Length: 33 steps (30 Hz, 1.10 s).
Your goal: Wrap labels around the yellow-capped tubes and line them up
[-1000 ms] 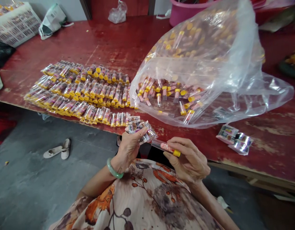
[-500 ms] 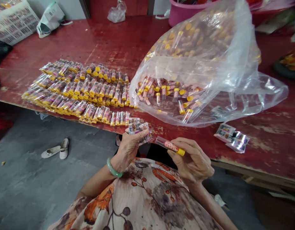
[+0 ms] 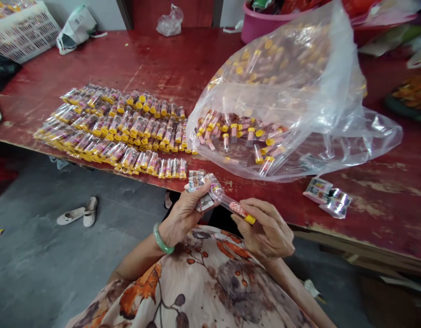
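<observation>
My left hand (image 3: 186, 210), with a green bangle at the wrist, is closed on several clear printed plastic sleeves (image 3: 197, 180). Between the thumb and fingers of my right hand (image 3: 267, 228) is a clear candy tube (image 3: 237, 208) with a yellow cap and pink and white pieces inside. The tube's uncapped end meets the top sleeve at my left fingers; whether it is inside the sleeve I cannot tell. Beyond my left hand lie stacked rows of sleeved tubes (image 3: 128, 125), yellow caps toward me.
A big clear plastic bag (image 3: 299, 105) of loose tubes lies on the red table (image 3: 135, 50). More printed sleeves (image 3: 328, 196) lie to the right. At the back are a pink tub (image 3: 254, 27), a white basket (image 3: 29, 36) and a crumpled bag (image 3: 170, 22). White shoes (image 3: 79, 215) are on the floor.
My right hand has moved left with the candy tube, bringing its far end from a small gap up to the sleeves. My left hand keeps its hold on the sleeves.
</observation>
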Each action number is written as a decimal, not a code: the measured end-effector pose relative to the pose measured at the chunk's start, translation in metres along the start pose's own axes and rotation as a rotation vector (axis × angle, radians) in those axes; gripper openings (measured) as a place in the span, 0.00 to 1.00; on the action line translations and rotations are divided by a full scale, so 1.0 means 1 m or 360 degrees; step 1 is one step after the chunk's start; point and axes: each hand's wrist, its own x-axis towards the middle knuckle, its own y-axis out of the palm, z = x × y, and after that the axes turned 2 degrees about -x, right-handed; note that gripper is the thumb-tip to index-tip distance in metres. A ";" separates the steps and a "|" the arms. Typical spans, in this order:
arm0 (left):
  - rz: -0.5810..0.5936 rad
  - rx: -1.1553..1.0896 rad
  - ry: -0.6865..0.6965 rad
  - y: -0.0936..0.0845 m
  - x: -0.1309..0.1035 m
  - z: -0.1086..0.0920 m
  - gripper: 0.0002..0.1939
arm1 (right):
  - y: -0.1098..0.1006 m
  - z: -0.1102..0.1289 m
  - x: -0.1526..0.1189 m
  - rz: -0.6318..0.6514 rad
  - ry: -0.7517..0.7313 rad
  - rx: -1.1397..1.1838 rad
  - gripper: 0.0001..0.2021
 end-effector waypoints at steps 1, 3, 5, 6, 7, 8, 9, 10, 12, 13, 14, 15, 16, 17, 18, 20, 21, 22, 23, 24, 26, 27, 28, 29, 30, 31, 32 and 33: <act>0.0004 0.0011 -0.0016 0.000 -0.001 0.000 0.15 | 0.000 0.000 0.000 -0.0007 0.0005 -0.0009 0.19; 0.0014 0.0017 -0.0007 -0.001 -0.002 0.000 0.16 | -0.002 0.000 0.000 -0.0011 0.0048 -0.0017 0.18; 0.0026 0.0006 0.0031 0.000 -0.001 0.000 0.16 | -0.004 0.002 0.001 -0.0015 0.0098 0.0001 0.17; 0.0031 0.0003 0.0056 0.000 0.000 0.001 0.16 | -0.005 0.002 0.002 -0.0025 0.0118 0.0026 0.17; 0.0037 -0.0001 0.0089 0.000 0.001 0.001 0.16 | -0.006 0.004 0.003 -0.0036 0.0133 0.0056 0.17; 0.0040 -0.0002 0.0124 0.000 0.002 0.002 0.16 | -0.007 0.005 0.004 -0.0045 0.0144 0.0088 0.17; 0.0041 -0.0001 0.0159 0.000 0.002 0.002 0.15 | -0.008 0.006 0.005 -0.0052 0.0152 0.0114 0.18; 0.0041 -0.0003 0.0190 0.000 0.002 0.003 0.15 | -0.008 0.007 0.006 -0.0050 0.0159 0.0131 0.18; 0.0038 -0.0023 0.0217 0.000 0.001 0.004 0.15 | -0.009 0.008 0.006 -0.0041 0.0154 0.0139 0.18; 0.0038 -0.0037 0.0210 -0.001 0.000 0.004 0.16 | -0.009 0.009 0.006 -0.0041 0.0142 0.0142 0.18; 0.0038 -0.0056 0.0196 0.000 0.000 0.004 0.16 | -0.009 0.008 0.005 -0.0046 0.0128 0.0147 0.19; 0.0035 -0.0076 0.0181 0.000 -0.001 0.004 0.17 | -0.009 0.008 0.005 -0.0051 0.0112 0.0151 0.19; 0.0025 -0.0091 0.0163 0.000 -0.002 0.004 0.17 | -0.008 0.008 0.004 -0.0059 0.0097 0.0151 0.18; 0.0013 -0.0100 0.0144 0.001 -0.002 0.004 0.18 | -0.007 0.008 0.004 -0.0063 0.0085 0.0142 0.18; 0.0001 -0.0103 0.0125 0.001 -0.003 0.003 0.19 | -0.007 0.008 0.004 -0.0061 0.0071 0.0124 0.18; -0.0010 -0.0099 0.0089 0.001 -0.003 0.004 0.19 | -0.005 0.009 0.004 -0.0067 0.0021 0.0070 0.16; -0.0008 -0.0094 0.0073 0.001 -0.002 0.004 0.18 | -0.004 0.009 0.005 -0.0069 -0.0016 0.0044 0.16; 0.0000 -0.0088 0.0057 0.000 -0.002 0.005 0.17 | -0.003 0.009 0.006 -0.0075 -0.0052 0.0025 0.16; 0.0012 -0.0079 0.0047 -0.001 -0.001 0.006 0.17 | -0.003 0.010 0.006 -0.0083 -0.0085 0.0016 0.16; 0.0032 -0.0065 0.0039 -0.002 0.000 0.007 0.16 | -0.002 0.010 0.006 -0.0096 -0.0103 0.0012 0.16; 0.0088 -0.0035 0.0033 -0.006 0.002 0.009 0.16 | -0.002 0.010 0.005 -0.0104 -0.0085 0.0033 0.16; 0.0115 -0.0026 0.0032 -0.007 0.002 0.010 0.16 | -0.001 0.009 0.004 -0.0103 -0.0051 0.0058 0.16; 0.0131 -0.0021 0.0028 -0.008 0.002 0.011 0.16 | -0.001 0.008 0.003 -0.0094 -0.0009 0.0087 0.17; 0.0131 -0.0021 0.0021 -0.009 0.002 0.011 0.16 | 0.000 0.007 0.002 -0.0077 0.0033 0.0108 0.17; 0.0121 -0.0025 0.0014 -0.010 0.001 0.011 0.16 | 0.001 0.006 0.000 -0.0057 0.0065 0.0110 0.16; 0.0104 -0.0032 0.0013 -0.010 0.001 0.011 0.16 | 0.002 0.005 -0.001 -0.0038 0.0079 0.0093 0.16; 0.0093 -0.0037 0.0019 -0.010 0.000 0.010 0.16 | 0.002 0.005 -0.002 -0.0023 0.0078 0.0059 0.15; 0.0090 -0.0040 0.0031 -0.010 0.000 0.010 0.16 | 0.003 0.004 -0.003 -0.0015 0.0065 0.0018 0.15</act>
